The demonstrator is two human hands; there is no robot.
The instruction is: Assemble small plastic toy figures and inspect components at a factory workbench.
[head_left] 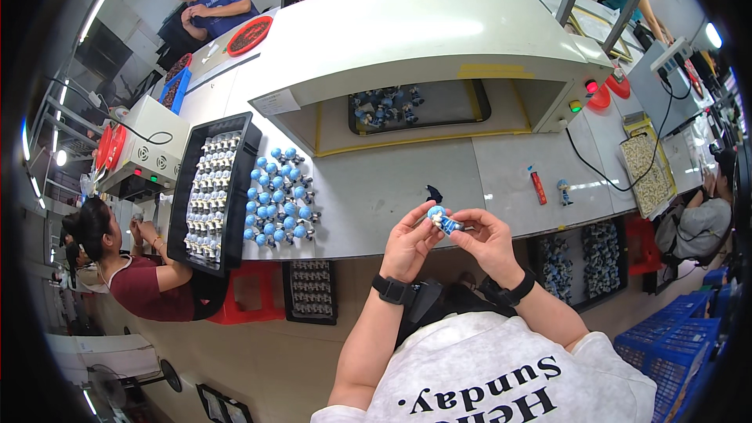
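Observation:
Both my hands hold a small toy figurine (446, 223) with a light blue round head and a darker blue body, just past the table's front edge. Fingers of my left hand (407, 246) are closed around its head end. My right hand (489, 241) pinches it at the lower end, thumb and forefinger together. Beyond my left fingers, a small dark piece (433, 193) lies on the table (368, 204). To the right are a slim red tool or tube (537, 186) and another blue-headed figurine (564, 191) on the tabletop.
Blue-headed figurines (278, 207) stand grouped at left beside a black tray (252, 141) of pale parts. A white tunnel-shaped machine (407, 31) spans the back, with a figurine-filled tray (470, 119) inside. Blue crates (666, 337) stand at lower right. Several people work around.

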